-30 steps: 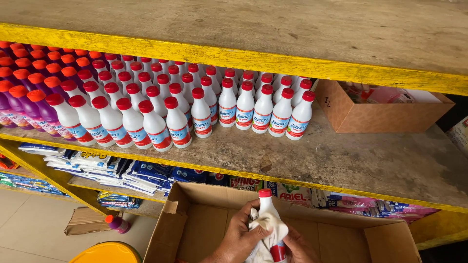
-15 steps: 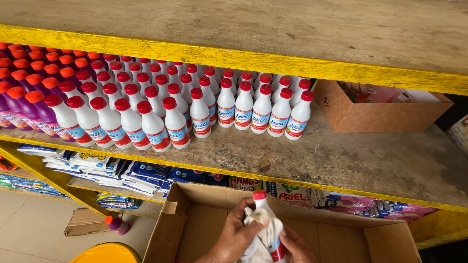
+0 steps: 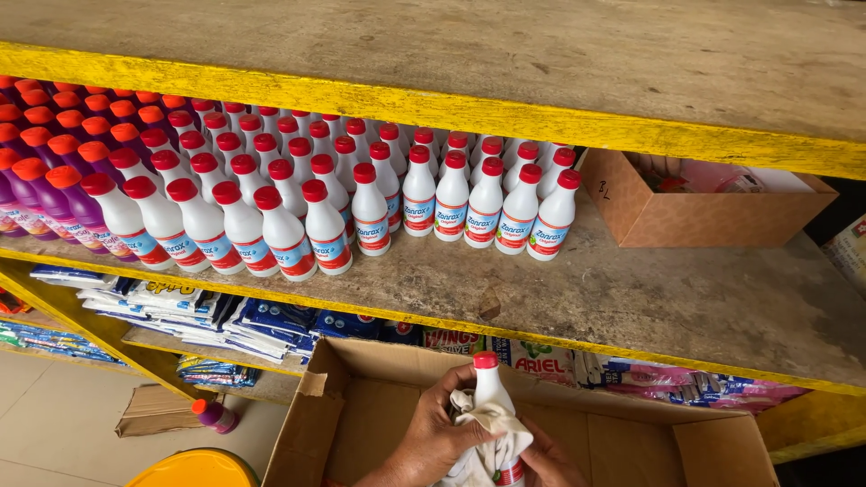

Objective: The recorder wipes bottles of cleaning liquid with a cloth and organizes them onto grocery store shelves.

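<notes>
A white bottle with a red cap (image 3: 487, 381) stands upright over an open cardboard box (image 3: 361, 388) at the bottom of the view. My left hand (image 3: 437, 433) presses a pale cloth (image 3: 492, 428) around the bottle's body. My right hand (image 3: 546, 460) grips the bottle lower down, at its right side. Both hands are partly cut off by the frame's lower edge.
Rows of white red-capped bottles (image 3: 361, 194) fill the middle wooden shelf (image 3: 631, 298), with purple bottles (image 3: 54, 194) at far left. A brown carton (image 3: 713, 212) sits at the shelf's right. Sachet packs (image 3: 216, 311) lie on a lower shelf. A yellow bucket (image 3: 194, 469) stands on the floor.
The cloth has shifted on the bottle as my hands rub it; the bottle stays over the box. The view has barely moved.
</notes>
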